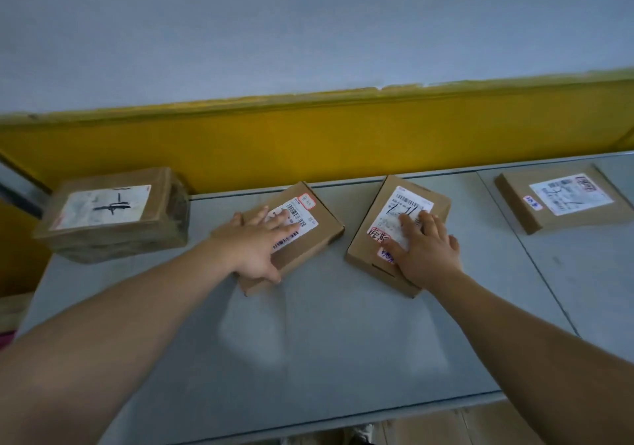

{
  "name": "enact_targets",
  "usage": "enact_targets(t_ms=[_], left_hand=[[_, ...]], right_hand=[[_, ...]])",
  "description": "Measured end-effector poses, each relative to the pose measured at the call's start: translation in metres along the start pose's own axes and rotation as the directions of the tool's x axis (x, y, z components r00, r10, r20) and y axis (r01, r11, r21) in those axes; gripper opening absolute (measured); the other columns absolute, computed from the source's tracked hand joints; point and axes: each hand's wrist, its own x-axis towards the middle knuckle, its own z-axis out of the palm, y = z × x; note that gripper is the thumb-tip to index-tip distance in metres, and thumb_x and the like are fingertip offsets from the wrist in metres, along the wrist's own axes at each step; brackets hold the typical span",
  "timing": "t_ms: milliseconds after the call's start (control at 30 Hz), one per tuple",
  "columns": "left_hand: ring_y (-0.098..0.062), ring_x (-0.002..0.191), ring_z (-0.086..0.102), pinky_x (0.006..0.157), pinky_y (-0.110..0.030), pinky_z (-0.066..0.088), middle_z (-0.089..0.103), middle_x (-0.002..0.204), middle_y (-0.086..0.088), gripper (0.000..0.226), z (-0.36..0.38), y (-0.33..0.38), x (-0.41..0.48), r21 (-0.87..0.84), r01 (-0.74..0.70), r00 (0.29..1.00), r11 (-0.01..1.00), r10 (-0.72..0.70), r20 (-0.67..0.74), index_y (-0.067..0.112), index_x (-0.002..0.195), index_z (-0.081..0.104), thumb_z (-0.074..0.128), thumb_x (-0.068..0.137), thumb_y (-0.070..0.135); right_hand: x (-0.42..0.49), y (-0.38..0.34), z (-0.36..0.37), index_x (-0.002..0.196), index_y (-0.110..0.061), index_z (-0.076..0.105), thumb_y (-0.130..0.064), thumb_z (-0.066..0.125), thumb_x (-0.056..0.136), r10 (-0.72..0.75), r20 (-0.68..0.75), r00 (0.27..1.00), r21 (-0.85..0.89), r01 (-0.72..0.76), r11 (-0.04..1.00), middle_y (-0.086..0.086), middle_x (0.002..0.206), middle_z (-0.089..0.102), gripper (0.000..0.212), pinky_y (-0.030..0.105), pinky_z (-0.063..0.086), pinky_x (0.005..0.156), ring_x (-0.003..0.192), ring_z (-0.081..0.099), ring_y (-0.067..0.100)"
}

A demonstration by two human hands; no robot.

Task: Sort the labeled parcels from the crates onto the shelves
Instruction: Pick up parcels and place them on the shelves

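Grey shelf (pixel 326 341): we count four closed cardboard parcels, contents unseen.
1. Taped parcel (pixel 113 225), far left.
2. Small parcel (pixel 319 235), under our left hand (pixel 255 250), fingers spread flat on top.
3. Tilted parcel (pixel 384 211), under our right hand (pixel 425 249), fingers likewise flat.
4. Flat parcel (pixel 514 204), far right, apart.

Writing on the labels (pixel 571 193) is blurred; two are partly covered by the hands.
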Motion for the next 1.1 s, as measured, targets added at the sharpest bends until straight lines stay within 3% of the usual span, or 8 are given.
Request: enact_targets(t_ms=[100,200,333,400,533,800,933,1100], left_hand=[[-0.03,0.145,-0.024,0.115,-0.061,-0.002,-0.023,0.159,0.008,0.1,-0.017,-0.003,0.013,-0.068,0.059,0.998,0.996,-0.059,0.01,0.046,0.15,-0.008,0.068,0.084,0.043],[-0.035,0.142,-0.029,0.113,-0.062,-0.004,-0.031,0.157,0.001,0.117,-0.019,-0.001,0.023,-0.284,0.226,0.973,0.932,-0.23,0.019,0.046,0.149,-0.014,0.074,0.073,0.058],[-0.035,0.142,-0.029,0.112,-0.063,-0.005,-0.035,0.155,0.0,0.122,-0.014,0.0,0.03,-0.273,0.289,0.957,0.918,-0.284,0.058,0.046,0.147,-0.019,0.072,0.068,0.067],[-0.036,0.143,-0.028,0.112,-0.063,-0.005,-0.035,0.155,0.0,0.119,-0.01,-0.004,0.029,-0.223,0.267,0.964,0.938,-0.263,0.049,0.047,0.146,-0.02,0.069,0.07,0.068],[-0.034,0.143,-0.026,0.113,-0.063,-0.006,-0.033,0.156,0.002,0.109,0.0,-0.012,0.023,-0.163,0.2,0.98,0.966,-0.197,0.037,0.05,0.145,-0.02,0.066,0.079,0.059],[-0.031,0.146,-0.02,0.116,-0.06,0.004,-0.027,0.158,0.008,0.094,0.004,-0.028,0.011,-0.007,0.041,0.999,0.999,-0.041,0.019,0.048,0.147,-0.015,0.059,0.09,0.041],[-0.031,0.147,-0.018,0.115,-0.062,0.001,-0.018,0.161,0.006,0.101,0.001,-0.026,0.016,-0.164,0.072,0.993,0.984,-0.087,-0.085,0.048,0.15,-0.004,0.066,0.078,0.063],[-0.036,0.143,-0.026,0.111,-0.064,-0.011,-0.03,0.157,-0.002,0.113,-0.002,-0.009,0.03,-0.229,0.249,0.965,0.941,-0.261,-0.023,0.052,0.146,-0.014,0.06,0.065,0.082]], right_hand=[[0.024,0.01,-0.015,0.152,-0.038,0.021,-0.084,0.034,0.082,-0.088,-0.029,0.996,-0.12,0.084,0.989,0.004,0.163,0.011,0.085,0.049,0.007,0.12,0.15,0.004,0.027],[0.047,0.018,-0.028,0.155,-0.04,0.01,-0.091,0.032,0.074,-0.291,0.038,0.956,-0.197,0.293,0.936,0.0,0.165,0.0,0.098,0.046,-0.004,0.12,0.151,-0.005,0.026],[0.069,0.024,-0.029,0.155,-0.043,-0.005,-0.104,-0.004,0.045,-0.419,0.176,0.891,-0.246,0.451,0.858,-0.002,0.166,-0.013,0.125,0.044,-0.01,0.119,0.152,-0.012,0.023],[0.071,0.024,-0.024,0.155,-0.043,-0.008,-0.103,-0.005,0.05,-0.398,0.16,0.903,-0.222,0.426,0.877,-0.002,0.165,-0.015,0.12,0.043,-0.011,0.119,0.152,-0.013,0.023],[0.06,0.023,-0.02,0.156,-0.041,-0.005,-0.091,0.027,0.075,-0.285,0.098,0.954,-0.167,0.298,0.94,-0.002,0.166,-0.013,0.1,0.042,-0.011,0.12,0.152,-0.014,0.022],[0.037,0.019,-0.009,0.157,-0.038,-0.006,-0.09,0.021,0.077,-0.076,0.063,0.995,-0.084,0.081,0.993,0.001,0.165,-0.015,0.099,0.045,-0.009,0.12,0.15,-0.018,0.03],[0.029,0.02,-0.006,0.157,-0.038,-0.002,-0.077,0.019,0.09,-0.028,0.02,0.999,-0.039,0.029,0.999,0.001,0.166,-0.011,0.08,0.047,-0.005,0.122,0.151,-0.015,0.028],[0.024,0.021,-0.009,0.157,-0.035,-0.009,-0.088,0.02,0.08,-0.047,0.075,0.996,-0.14,0.057,0.989,0.003,0.165,-0.016,0.097,0.047,-0.006,0.12,0.15,-0.017,0.031]])
